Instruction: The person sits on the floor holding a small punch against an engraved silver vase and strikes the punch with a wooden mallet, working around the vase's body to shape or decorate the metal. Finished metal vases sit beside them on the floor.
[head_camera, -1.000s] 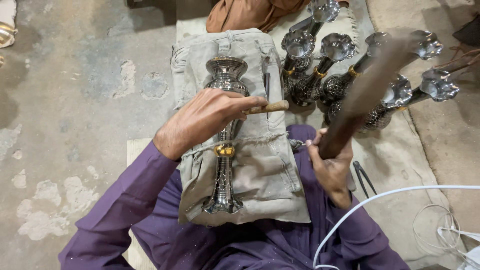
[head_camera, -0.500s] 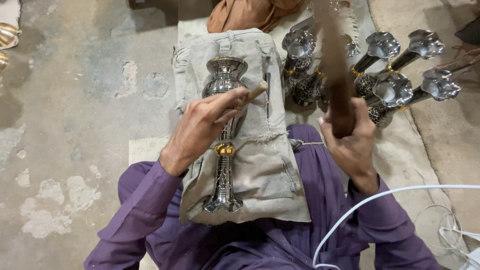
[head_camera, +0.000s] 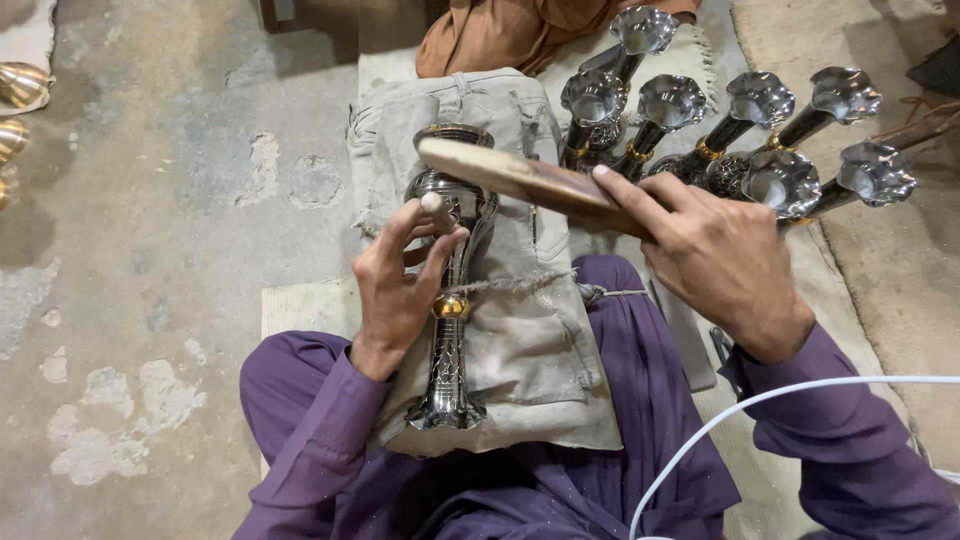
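The metal vase (head_camera: 447, 300) lies on a folded grey cloth (head_camera: 530, 330) across the lap, its long axis running from base near the body to mouth away. The left hand (head_camera: 400, 285), its grip closed on a small punch (head_camera: 437, 207), sits just left of the stem. The right hand (head_camera: 715, 255), gripping a wooden stick (head_camera: 510, 175), holds it above the punch, reaching in from the right.

I see finished metal vases (head_camera: 700, 130) clustered upper right, brass pieces (head_camera: 18, 85) at left edge, white cable (head_camera: 790, 395) lower right, concrete floor (head_camera: 150, 300)
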